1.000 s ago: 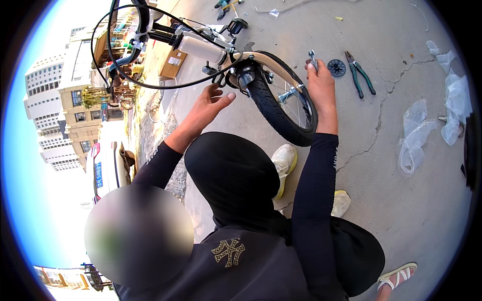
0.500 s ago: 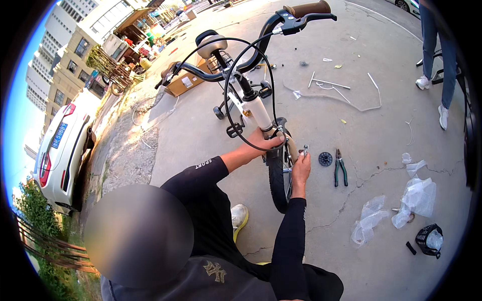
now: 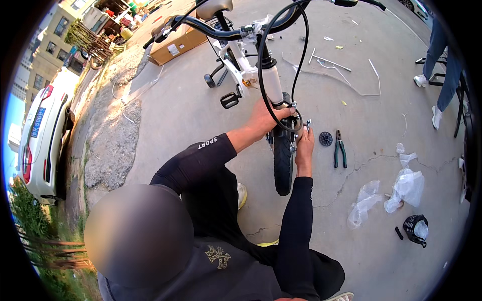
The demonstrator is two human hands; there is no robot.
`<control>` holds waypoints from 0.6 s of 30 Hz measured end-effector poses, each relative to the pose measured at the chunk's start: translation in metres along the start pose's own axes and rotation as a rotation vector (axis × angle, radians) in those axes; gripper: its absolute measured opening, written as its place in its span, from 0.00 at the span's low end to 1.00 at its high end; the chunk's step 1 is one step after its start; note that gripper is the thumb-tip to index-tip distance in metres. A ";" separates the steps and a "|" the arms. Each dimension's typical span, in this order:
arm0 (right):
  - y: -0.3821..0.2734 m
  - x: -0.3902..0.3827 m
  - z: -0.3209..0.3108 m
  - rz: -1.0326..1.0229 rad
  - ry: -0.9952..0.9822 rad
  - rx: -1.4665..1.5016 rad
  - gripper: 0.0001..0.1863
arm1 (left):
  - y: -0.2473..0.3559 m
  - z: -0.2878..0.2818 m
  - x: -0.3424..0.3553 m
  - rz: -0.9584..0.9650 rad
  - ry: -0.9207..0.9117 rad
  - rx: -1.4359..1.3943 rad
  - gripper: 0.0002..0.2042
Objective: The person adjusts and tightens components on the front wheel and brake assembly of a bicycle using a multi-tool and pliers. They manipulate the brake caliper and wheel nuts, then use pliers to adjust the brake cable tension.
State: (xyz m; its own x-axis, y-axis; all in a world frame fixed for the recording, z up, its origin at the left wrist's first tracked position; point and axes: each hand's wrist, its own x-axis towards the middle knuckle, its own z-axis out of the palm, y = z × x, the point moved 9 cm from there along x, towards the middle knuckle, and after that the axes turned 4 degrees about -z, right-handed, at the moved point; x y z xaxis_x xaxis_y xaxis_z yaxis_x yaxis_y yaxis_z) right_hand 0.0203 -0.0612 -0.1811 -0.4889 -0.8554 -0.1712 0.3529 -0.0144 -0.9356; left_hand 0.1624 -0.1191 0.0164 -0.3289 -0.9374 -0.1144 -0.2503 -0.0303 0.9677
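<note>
A white children's bicycle [image 3: 271, 83] stands in front of me, its black front tyre [image 3: 282, 168] pointing toward me. My left hand [image 3: 266, 119] is closed around the top of the front fork, just below the white head tube, with its thumb by the brake. Some of its fingers are hidden behind the fork. Beside the wheel, my right hand [image 3: 305, 146] grips a small silver wrench [image 3: 309, 123], whose end sticks up past the fingers. A black brake cable [image 3: 260, 65] loops down from the handlebar [image 3: 211, 32] over the left hand.
Right of the wheel lie a black toothed disc [image 3: 326, 139] and green-handled pliers [image 3: 341, 150]. Further right are plastic wrapping [image 3: 405, 188] and a black basket [image 3: 415, 228]. A cardboard box [image 3: 178, 45] sits behind the bicycle; a person [image 3: 442, 65] stands at the far right.
The front wheel and handlebar have turned, and the wheel now looks straighter toward me. The view has shifted too. Both hands stay at the fork, the right one still holding the wrench.
</note>
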 end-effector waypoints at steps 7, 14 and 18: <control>-0.014 -0.013 0.089 -0.138 0.234 -0.125 0.20 | 0.019 -0.098 0.026 0.001 -0.071 0.040 0.20; 0.004 -0.062 0.190 -0.106 -0.026 -0.286 0.17 | 0.000 -0.209 0.017 -0.156 0.007 0.228 0.24; 0.017 -0.079 0.229 -0.245 -0.201 -0.375 0.16 | -0.007 -0.248 0.003 -0.126 -0.081 0.234 0.26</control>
State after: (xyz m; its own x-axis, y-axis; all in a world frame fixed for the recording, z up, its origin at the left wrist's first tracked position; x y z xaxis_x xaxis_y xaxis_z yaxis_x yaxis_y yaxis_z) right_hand 0.2474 -0.1126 -0.1128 -0.3449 -0.9337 0.0963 -0.0829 -0.0719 -0.9940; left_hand 0.3891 -0.2074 0.0652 -0.3509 -0.9005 -0.2569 -0.4943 -0.0549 0.8675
